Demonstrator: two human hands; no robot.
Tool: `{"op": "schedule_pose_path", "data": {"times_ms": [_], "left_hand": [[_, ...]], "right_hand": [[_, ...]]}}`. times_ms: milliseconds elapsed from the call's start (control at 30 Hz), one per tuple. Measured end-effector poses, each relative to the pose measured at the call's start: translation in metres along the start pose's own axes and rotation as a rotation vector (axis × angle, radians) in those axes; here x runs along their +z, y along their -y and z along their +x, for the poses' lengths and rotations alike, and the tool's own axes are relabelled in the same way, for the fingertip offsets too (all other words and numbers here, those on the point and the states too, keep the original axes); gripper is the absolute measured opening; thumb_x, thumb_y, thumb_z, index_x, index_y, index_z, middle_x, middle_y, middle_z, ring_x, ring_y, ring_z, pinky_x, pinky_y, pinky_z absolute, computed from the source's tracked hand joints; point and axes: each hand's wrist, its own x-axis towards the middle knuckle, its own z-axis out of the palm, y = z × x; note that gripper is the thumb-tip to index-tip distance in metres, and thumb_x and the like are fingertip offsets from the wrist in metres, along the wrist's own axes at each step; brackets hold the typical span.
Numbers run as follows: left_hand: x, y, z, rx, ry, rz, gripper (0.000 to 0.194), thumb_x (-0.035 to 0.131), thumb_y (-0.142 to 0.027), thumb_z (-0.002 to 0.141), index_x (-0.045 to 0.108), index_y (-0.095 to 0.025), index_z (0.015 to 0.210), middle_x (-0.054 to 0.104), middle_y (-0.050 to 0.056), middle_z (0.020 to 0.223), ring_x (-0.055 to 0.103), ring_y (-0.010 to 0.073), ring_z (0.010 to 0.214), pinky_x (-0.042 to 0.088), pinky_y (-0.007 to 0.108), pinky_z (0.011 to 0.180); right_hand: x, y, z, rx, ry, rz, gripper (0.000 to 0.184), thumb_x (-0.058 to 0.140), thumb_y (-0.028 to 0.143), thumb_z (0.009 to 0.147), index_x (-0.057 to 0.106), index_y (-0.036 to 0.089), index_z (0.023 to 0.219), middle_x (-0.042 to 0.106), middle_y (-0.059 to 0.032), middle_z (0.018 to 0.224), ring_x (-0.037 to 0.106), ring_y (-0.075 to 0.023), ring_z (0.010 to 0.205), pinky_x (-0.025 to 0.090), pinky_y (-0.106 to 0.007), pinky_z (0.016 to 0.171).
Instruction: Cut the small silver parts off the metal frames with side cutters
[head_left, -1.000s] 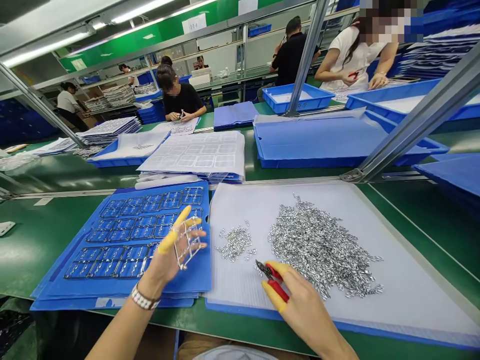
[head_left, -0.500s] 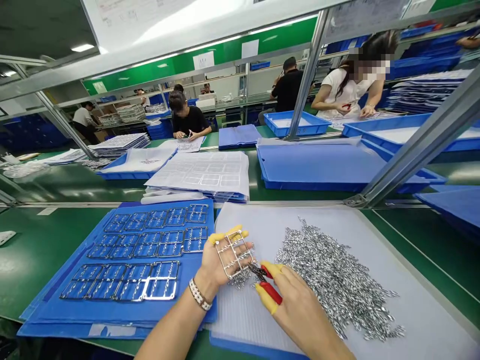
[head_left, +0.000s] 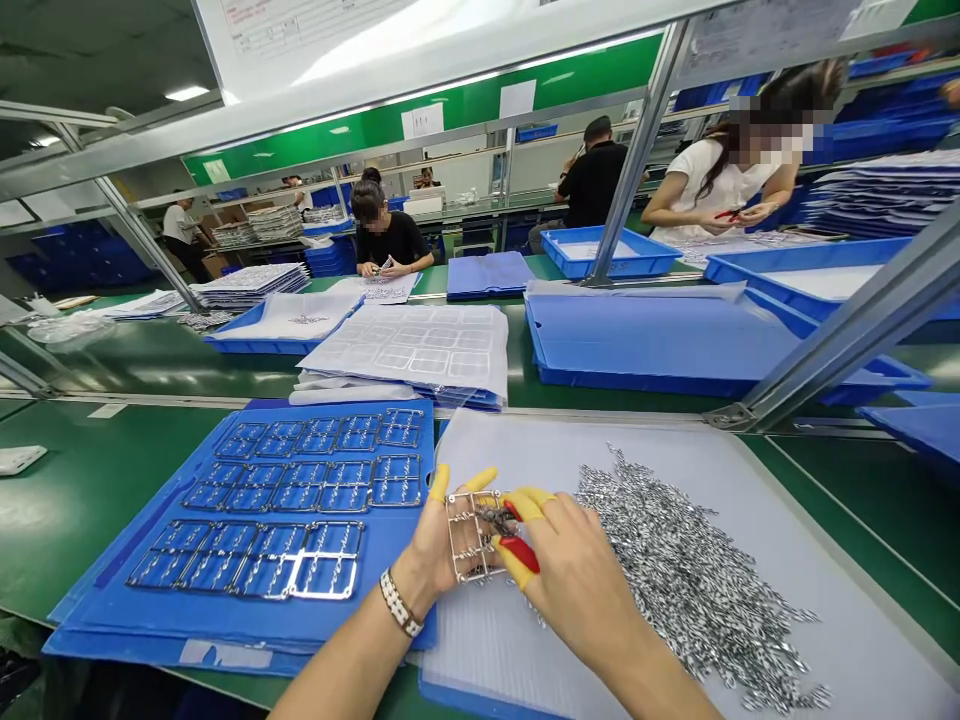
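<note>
Left-hand fingers (head_left: 439, 484) cradle a metal frame (head_left: 452, 540) against the palm (head_left: 429, 552).

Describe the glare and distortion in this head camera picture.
In the head view, the ceiling lights leave long glare streaks on the green workbench, the wide lens makes the aluminium frame rails slant steeply toward the edges, and the red-handled cutters stay fairly sharp, with no strong motion blur.

The red-handled cutters (head_left: 519, 553) have moved onto the metal frame (head_left: 452, 540).
</note>
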Motion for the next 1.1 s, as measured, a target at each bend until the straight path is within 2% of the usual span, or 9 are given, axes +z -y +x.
{"op": "schedule_pose_path", "data": {"times_ms": [67, 200, 300, 400, 500, 633, 833, 967, 1100], "left_hand": [[0.001, 0.001, -0.001, -0.053, 0.032, 0.056, 0.064, 0.042, -0.063, 0.083, 0.048, -0.02, 0.131, 0.067, 0.011, 0.1, 0.065, 0.0235, 0.077, 0.051, 0.038, 0.065], [0.001, 0.008, -0.002, -0.173, 0.152, 0.147, 0.058, 0.038, -0.056, 0.088, 0.046, -0.021, 0.134, 0.067, 0.012, 0.095, 0.065, 0.0215, 0.069, 0.052, 0.041, 0.066], [-0.002, 0.009, -0.006, -0.137, 0.187, 0.11, 0.055, 0.035, -0.052, 0.091, 0.041, -0.024, 0.138, 0.068, 0.01, 0.091, 0.064, 0.0211, 0.07, 0.053, 0.044, 0.068], [-0.005, 0.003, -0.009, -0.039, 0.236, 0.069, 0.055, 0.029, -0.05, 0.093, 0.038, -0.023, 0.14, 0.065, 0.012, 0.111, 0.062, 0.0263, 0.098, 0.048, 0.05, 0.086], [-0.01, -0.002, -0.009, 0.031, 0.312, 0.078, 0.059, 0.025, -0.052, 0.093, 0.034, -0.022, 0.142, 0.045, 0.013, 0.14, 0.043, 0.0324, 0.126, 0.035, 0.057, 0.101], [-0.021, -0.003, -0.003, 0.032, 0.31, 0.083, 0.054, 0.018, -0.045, 0.095, 0.033, -0.024, 0.143, 0.04, 0.012, 0.145, 0.037, 0.0318, 0.132, 0.027, 0.063, 0.103], [-0.02, -0.006, -0.002, 0.003, 0.302, -0.019, 0.052, 0.023, -0.038, 0.094, 0.029, -0.025, 0.144, 0.047, 0.013, 0.139, 0.045, 0.0345, 0.124, 0.027, 0.067, 0.099], [-0.004, -0.006, -0.008, -0.049, 0.223, -0.072, 0.066, 0.027, -0.058, 0.089, 0.031, -0.02, 0.143, 0.047, 0.018, 0.138, 0.046, 0.0382, 0.122, 0.032, 0.066, 0.094], [0.001, -0.008, -0.004, -0.049, 0.136, -0.109, 0.068, 0.031, -0.062, 0.086, 0.041, -0.017, 0.137, 0.054, 0.018, 0.13, 0.054, 0.0336, 0.112, 0.041, 0.056, 0.089]], "right_hand": [[0.002, -0.008, 0.002, 0.066, 0.022, 0.124, 0.033, 0.059, 0.018, 0.078, 0.054, 0.016, 0.11, 0.063, -0.0102, 0.104, 0.055, -0.0235, 0.093, 0.042, -0.038, 0.079], [0.006, -0.015, 0.005, 0.132, 0.199, 0.361, 0.032, 0.058, 0.012, 0.074, 0.057, 0.021, 0.104, 0.064, -0.0046, 0.096, 0.057, -0.0202, 0.09, 0.042, -0.035, 0.08], [0.009, -0.016, 0.003, 0.231, 0.225, 0.525, 0.02, 0.059, 0.013, 0.071, 0.06, 0.021, 0.09, 0.064, -0.0031, 0.088, 0.058, -0.0187, 0.084, 0.041, -0.032, 0.077], [0.017, -0.019, -0.001, 0.364, 0.173, 0.571, 0.019, 0.057, 0.017, 0.074, 0.059, 0.022, 0.092, 0.063, -0.0006, 0.084, 0.057, -0.0151, 0.076, 0.041, -0.027, 0.069], [0.03, -0.021, -0.003, 0.498, 0.104, 0.579, 0.018, 0.052, 0.023, 0.079, 0.056, 0.021, 0.097, 0.062, 0.0014, 0.078, 0.055, -0.0127, 0.068, 0.041, -0.024, 0.061], [0.045, -0.016, 0.002, 0.585, 0.073, 0.606, 0.018, 0.052, 0.025, 0.078, 0.056, 0.021, 0.095, 0.061, 0.0038, 0.073, 0.054, -0.0115, 0.062, 0.039, -0.023, 0.057], [0.04, -0.012, 0.0, 0.585, 0.072, 0.62, 0.018, 0.055, 0.028, 0.076, 0.058, 0.021, 0.093, 0.064, 0.0017, 0.077, 0.058, -0.0139, 0.069, 0.042, -0.025, 0.062], [0.021, -0.019, -0.014, 0.569, -0.015, 0.527, 0.03, 0.05, 0.033, 0.081, 0.052, 0.019, 0.107, 0.066, -0.0042, 0.091, 0.061, -0.0181, 0.079, 0.047, -0.031, 0.07], [0.007, -0.022, -0.02, 0.297, -0.09, 0.26, 0.029, 0.045, 0.033, 0.086, 0.049, 0.019, 0.112, 0.064, -0.008, 0.097, 0.06, -0.0215, 0.086, 0.048, -0.036, 0.075]]}}
